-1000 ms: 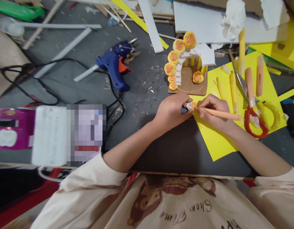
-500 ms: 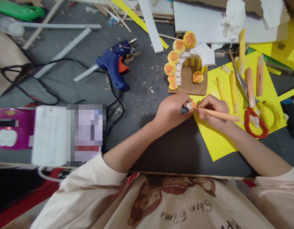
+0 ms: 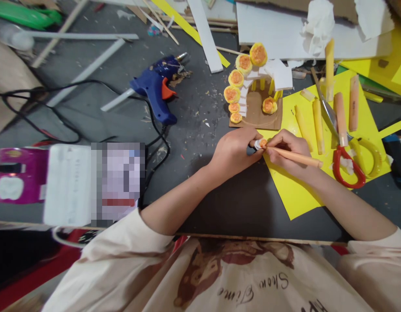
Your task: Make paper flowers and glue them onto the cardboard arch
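My left hand (image 3: 232,147) pinches a small white roll with an orange-coloured face (image 3: 260,144) between thumb and fingers. In my right hand (image 3: 289,149) is an orange marker (image 3: 299,157), held like a pen, its tip at the coloured face. Just beyond my hands stands a cardboard base (image 3: 252,122) with a curved white staircase (image 3: 243,104). Several yellow-rimmed orange rounds (image 3: 232,94) line its outer side, and another round (image 3: 269,105) sits on the base. My right hand is over a yellow sheet (image 3: 294,199).
On the yellow sheet lie scissors (image 3: 340,162), a capped orange marker (image 3: 340,117) and several yellow marker parts (image 3: 318,125). A blue glue gun (image 3: 156,86) with its black cord (image 3: 99,82) lies left of the model. White boxes (image 3: 68,184) stand near the left edge, with scrap strips (image 3: 205,37) at the back.
The marker's back end has shifted slightly to the left and down, its tip still at the orange face. My left hand has stayed nearly still.
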A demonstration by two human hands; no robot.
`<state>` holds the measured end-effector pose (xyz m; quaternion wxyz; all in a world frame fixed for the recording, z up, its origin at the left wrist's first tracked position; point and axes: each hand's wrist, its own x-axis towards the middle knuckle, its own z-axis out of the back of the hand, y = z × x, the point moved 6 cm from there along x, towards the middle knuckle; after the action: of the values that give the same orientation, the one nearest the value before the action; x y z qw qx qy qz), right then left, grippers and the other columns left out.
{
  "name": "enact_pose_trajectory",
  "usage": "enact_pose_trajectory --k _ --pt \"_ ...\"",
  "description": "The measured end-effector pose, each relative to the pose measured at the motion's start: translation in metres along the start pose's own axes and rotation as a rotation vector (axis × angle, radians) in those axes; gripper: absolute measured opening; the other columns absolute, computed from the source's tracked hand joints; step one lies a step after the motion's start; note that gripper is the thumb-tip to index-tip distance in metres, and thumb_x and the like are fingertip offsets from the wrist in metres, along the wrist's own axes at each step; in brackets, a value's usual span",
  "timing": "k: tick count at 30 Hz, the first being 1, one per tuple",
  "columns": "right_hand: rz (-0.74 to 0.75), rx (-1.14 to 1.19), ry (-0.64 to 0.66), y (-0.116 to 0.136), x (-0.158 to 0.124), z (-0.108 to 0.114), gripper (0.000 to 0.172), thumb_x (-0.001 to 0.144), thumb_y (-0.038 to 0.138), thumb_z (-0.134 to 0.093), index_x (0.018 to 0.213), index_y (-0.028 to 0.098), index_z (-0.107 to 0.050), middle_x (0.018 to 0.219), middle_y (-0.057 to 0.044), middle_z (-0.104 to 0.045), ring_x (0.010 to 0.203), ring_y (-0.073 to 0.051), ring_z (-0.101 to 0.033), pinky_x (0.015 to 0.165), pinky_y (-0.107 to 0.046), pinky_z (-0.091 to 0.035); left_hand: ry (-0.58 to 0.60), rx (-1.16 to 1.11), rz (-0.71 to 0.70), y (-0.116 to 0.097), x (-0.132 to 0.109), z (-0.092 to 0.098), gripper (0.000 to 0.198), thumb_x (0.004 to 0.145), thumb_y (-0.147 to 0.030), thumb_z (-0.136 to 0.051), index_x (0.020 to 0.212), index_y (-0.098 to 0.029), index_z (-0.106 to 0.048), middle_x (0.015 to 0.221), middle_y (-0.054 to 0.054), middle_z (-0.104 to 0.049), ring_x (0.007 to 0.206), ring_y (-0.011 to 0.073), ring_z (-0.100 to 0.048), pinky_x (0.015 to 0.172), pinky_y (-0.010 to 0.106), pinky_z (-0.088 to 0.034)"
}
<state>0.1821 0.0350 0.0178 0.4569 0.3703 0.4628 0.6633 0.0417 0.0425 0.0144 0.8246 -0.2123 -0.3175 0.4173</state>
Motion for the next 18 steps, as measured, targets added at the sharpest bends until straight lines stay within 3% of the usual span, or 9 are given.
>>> enact_pose_trajectory --k 12,18 --pt "-0.079 0.056 -0.09 -0.0001 0.0024 0.0044 0.036 0.08 0.054 -0.069 0.074 0.021 -0.054 0.066 0.001 -0.059 0.056 -0.011 -0.053 0.051 -0.024 -0.037 0.032 0.032 0.012 -0.0005 0.0 -0.0011 0.006 0.085 -0.023 -0.058 0.083 -0.018 -0.059 0.071 0.0 -0.061 0.064 0.0124 -0.053 0.061 0.023 -0.037" --pt "-0.077 0.066 -0.115 -0.0021 0.0022 0.0074 0.032 0.08 0.047 -0.07 0.073 0.021 -0.053 0.064 0.003 -0.056 0.055 -0.01 -0.05 0.05 -0.024 -0.035 0.029 0.017 0.001 -0.0009 0.0001 -0.0002 0.005 0.084 -0.022 -0.06 0.082 -0.017 -0.059 0.07 0.0 -0.059 0.062 0.0121 -0.052 0.059 0.023 -0.035"
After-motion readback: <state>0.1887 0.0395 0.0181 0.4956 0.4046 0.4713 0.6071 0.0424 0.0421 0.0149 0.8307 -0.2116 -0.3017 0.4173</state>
